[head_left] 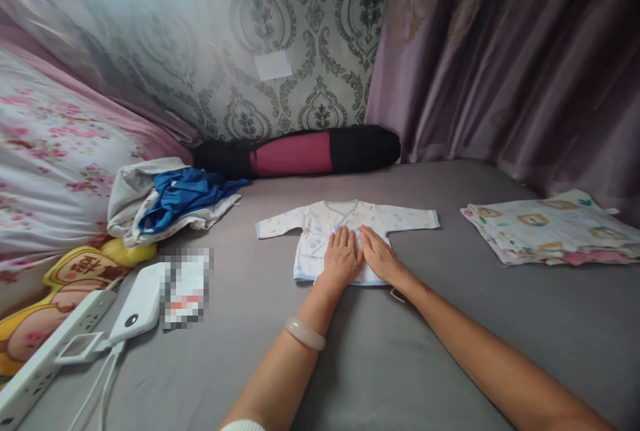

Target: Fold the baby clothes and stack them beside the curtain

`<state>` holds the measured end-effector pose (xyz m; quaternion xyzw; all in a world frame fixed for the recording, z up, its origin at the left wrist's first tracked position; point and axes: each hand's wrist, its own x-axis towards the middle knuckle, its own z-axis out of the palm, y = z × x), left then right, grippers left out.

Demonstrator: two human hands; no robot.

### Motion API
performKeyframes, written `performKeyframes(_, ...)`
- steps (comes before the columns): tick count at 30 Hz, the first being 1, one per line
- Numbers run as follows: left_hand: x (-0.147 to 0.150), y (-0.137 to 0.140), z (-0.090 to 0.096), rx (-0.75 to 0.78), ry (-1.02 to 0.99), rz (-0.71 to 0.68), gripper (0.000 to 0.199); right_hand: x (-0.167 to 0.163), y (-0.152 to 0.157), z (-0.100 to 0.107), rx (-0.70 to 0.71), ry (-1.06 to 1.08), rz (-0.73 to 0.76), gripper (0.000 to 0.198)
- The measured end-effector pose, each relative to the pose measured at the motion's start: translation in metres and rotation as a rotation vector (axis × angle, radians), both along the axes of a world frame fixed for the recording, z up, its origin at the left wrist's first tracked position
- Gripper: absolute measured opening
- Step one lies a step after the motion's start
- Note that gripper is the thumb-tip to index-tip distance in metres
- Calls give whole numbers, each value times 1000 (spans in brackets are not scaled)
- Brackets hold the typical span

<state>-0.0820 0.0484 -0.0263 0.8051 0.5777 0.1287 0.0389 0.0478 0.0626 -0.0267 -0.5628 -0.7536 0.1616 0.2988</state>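
Observation:
A small white baby shirt [313, 231] with pale blue prints and blue trim lies spread on the grey sheet, both sleeves stretched out sideways. My left hand [344, 257] rests flat on the middle of its front, fingers extended. Beside it, my right hand [380, 256] lies on the shirt too, tilted a little on its edge with the fingers straight. The two hands nearly meet over the lower front and cover part of it. Neither hand grasps the cloth. A small light loop [397, 295] shows below the hem by my right wrist.
A folded printed cloth stack [545, 227] lies at the right. Heaped clothes with a blue garment [185, 194] are at the left. Nearer are a white power bank [143, 301], a power strip [55, 344] and a yellow plush [75, 271]. A black-and-red long bag [295, 153] lines the wall.

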Motion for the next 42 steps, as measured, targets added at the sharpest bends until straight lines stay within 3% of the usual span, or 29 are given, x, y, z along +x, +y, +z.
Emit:
performKeyframes(7, 2, -3, -7, 15, 10, 39, 62, -10, 50, -2, -90, -380, 65, 54)
performKeyframes(11, 3, -4, -5, 11, -16, 26, 65, -3, 96, 11, -61, -373, 109, 46)
performKeyframes(15, 2, -4, 4, 23, -44, 29, 62, 11, 137, 25, -85, -289, -68, 40)
performKeyframes(18, -1, -1, 9, 32, -68, 29, 63, 15, 154, 30, -136, -328, -87, 34)
performKeyframes(24, -1, 2, 3, -10, -92, 60, 74, 6, 163, 25, -191, -387, -91, 26)
performKeyframes(30, 3, 0, -2, -3, -37, 103, 75, 2, 155, 6, 8, -412, -200, 28)
performKeyframes(35, 3, -1, 3, 0, -13, 104, 75, -5, 155, 13, -82, -471, -221, 29)
performKeyframes(38, 2, 0, 7, -9, -38, 143, 70, -24, 160, 25, -83, -520, -146, 31)
performKeyframes(42, -3, 0, 7, 53, -51, 200, 65, -64, 164, 29, -81, -483, 58, 35)
